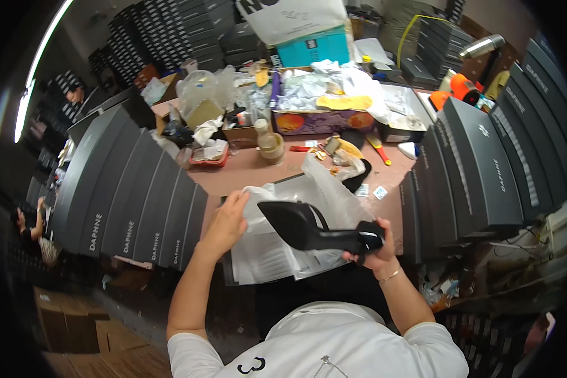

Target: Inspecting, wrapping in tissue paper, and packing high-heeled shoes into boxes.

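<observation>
In the head view, the right hand (379, 249) is clamped around the heel end of a black high-heeled shoe (290, 223), which is held up over the near part of the bench (223, 173), its toe pointing to the left. Below the shoe, white tissue paper (258, 255) spreads across an open grey box (290, 184), one sheet standing up past the far rim. The left hand (227, 220) has its bent fingertips at the tissue's upper left edge (whether they pinch it, I cannot tell). The two hands are well apart, with the shoe between them.

Room sideways is limited: a row of dark shoe boxes (132, 195) walls the left side, near the left forearm, and taller stacked boxes (479, 170) wall the right, leaving a narrow strip of pinkish surface beside the right hand. Beyond the open box, a bare patch runs back to a red tray (209, 155) and a jar (271, 149); farther right, a red-and-yellow tool (379, 151) and small white stickers (379, 193) lie on it.
</observation>
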### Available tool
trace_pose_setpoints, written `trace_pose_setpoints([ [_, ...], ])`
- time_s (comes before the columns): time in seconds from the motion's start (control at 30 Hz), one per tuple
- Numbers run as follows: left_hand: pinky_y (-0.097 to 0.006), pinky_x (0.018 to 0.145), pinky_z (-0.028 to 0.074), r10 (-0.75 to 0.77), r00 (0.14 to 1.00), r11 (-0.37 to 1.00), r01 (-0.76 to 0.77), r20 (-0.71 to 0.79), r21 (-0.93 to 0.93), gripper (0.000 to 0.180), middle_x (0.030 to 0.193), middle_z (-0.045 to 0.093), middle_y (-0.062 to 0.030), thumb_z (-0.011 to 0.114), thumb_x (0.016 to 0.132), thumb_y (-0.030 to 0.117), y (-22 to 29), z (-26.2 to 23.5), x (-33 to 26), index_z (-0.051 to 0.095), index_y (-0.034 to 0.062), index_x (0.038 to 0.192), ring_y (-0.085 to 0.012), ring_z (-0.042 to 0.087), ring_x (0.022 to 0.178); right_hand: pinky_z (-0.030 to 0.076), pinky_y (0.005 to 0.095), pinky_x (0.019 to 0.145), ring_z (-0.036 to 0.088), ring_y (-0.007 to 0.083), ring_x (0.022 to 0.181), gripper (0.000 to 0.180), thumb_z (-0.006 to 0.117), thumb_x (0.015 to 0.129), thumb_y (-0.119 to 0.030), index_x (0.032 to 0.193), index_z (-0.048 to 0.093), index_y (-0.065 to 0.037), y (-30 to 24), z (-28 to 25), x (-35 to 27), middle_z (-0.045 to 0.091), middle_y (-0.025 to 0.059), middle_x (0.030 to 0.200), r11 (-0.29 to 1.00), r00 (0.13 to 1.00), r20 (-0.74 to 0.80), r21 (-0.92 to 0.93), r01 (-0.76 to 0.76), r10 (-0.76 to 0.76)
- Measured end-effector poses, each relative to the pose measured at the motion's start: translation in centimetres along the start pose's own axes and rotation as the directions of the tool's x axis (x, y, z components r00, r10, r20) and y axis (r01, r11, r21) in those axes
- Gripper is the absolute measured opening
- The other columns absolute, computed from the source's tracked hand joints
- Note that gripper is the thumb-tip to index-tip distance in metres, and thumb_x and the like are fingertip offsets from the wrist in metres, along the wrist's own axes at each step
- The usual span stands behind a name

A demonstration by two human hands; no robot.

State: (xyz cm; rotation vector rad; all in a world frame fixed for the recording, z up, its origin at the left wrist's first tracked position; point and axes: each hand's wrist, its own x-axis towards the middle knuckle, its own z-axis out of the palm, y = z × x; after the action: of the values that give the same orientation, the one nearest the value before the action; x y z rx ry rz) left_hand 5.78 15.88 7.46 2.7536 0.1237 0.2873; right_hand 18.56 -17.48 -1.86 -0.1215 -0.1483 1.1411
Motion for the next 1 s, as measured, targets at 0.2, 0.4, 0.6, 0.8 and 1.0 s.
trace_pose_setpoints([
  [0.2, -0.04, 0.077, 0.053, 0.168, 0.984, 0.986, -0.167, 0.059, -0.021, 0.06, 0.138, 0.042, -0.0189, 0.059, 0.071, -0.002, 5.8, -3.2, -3.8, 0.047, -0.0007, 0.13, -0.0355, 0.063, 0.092, 0.054, 0.0477, 0.087, 0.061, 0.044, 0.104, 0.065, 0.049, 0.088, -0.052, 0.122, 0.055, 0.003, 3.4, 6.1, 2.1, 0.058, 0.025, 0.121, 0.934, 0.94, -0.331, -0.305, -0.189, 0.082],
  [0.4, -0.034, 0.066, 0.056, 0.341, 0.933, 0.925, -0.355, -0.116, -0.137, 0.055, 0.122, 0.057, -0.0192, 0.064, 0.066, -0.003, 11.6, -2.3, -7.7, 0.057, 0.0, 0.121, -0.028, 0.067, 0.083, 0.044, 0.0405, 0.099, 0.053, 0.0218, 0.117, 0.048, 0.061, 0.09, -0.02, 0.131, 0.045, 0.0, 12.6, 4.2, 4.9, 0.054, 0.0114, 0.126, 0.843, 0.979, -0.186, -0.536, -0.033, -0.08],
  [0.6, -0.033, 0.069, 0.056, 0.353, 0.929, 0.799, -0.362, -0.112, -0.481, 0.055, 0.127, 0.054, -0.0205, 0.064, 0.07, -0.003, 14.1, 3.7, -9.8, 0.055, -0.0017, 0.124, -0.0264, 0.066, 0.078, 0.045, 0.0406, 0.097, 0.054, 0.0244, 0.113, 0.044, 0.059, 0.09, -0.02, 0.128, 0.048, 0.0, 12.6, 3.8, 6.1, 0.055, 0.0127, 0.124, 0.549, 0.97, -0.12, -0.836, 0.016, -0.21],
  [0.8, -0.028, 0.062, 0.053, 0.328, 0.881, 0.568, -0.472, -0.34, -0.675, 0.053, 0.127, 0.054, -0.0232, 0.061, 0.072, -0.008, 15.9, 4.4, -9.1, 0.054, -0.0035, 0.124, -0.0232, 0.065, 0.07, 0.045, 0.0407, 0.096, 0.055, 0.027, 0.11, 0.04, 0.058, 0.09, -0.02, 0.124, 0.05, 0.0, 13.2, 2.9, 5.6, 0.057, 0.014, 0.121, 0.426, 0.918, -0.105, -0.902, 0.074, -0.382],
  [1.0, -0.034, 0.083, 0.052, 0.594, 0.801, 0.42, -0.389, -0.075, -0.82, 0.049, 0.13, 0.054, -0.0157, 0.062, 0.081, -0.004, 17.8, 6.0, -8.1, 0.054, 0.0038, 0.129, -0.03, 0.062, 0.098, 0.046, 0.0408, 0.094, 0.057, 0.0296, 0.107, 0.037, 0.056, 0.09, -0.02, 0.121, 0.053, 0.0, 8.2, -0.2, 2.3, 0.058, 0.0153, 0.118, 0.278, 0.802, -0.245, -0.955, -0.104, -0.544],
])
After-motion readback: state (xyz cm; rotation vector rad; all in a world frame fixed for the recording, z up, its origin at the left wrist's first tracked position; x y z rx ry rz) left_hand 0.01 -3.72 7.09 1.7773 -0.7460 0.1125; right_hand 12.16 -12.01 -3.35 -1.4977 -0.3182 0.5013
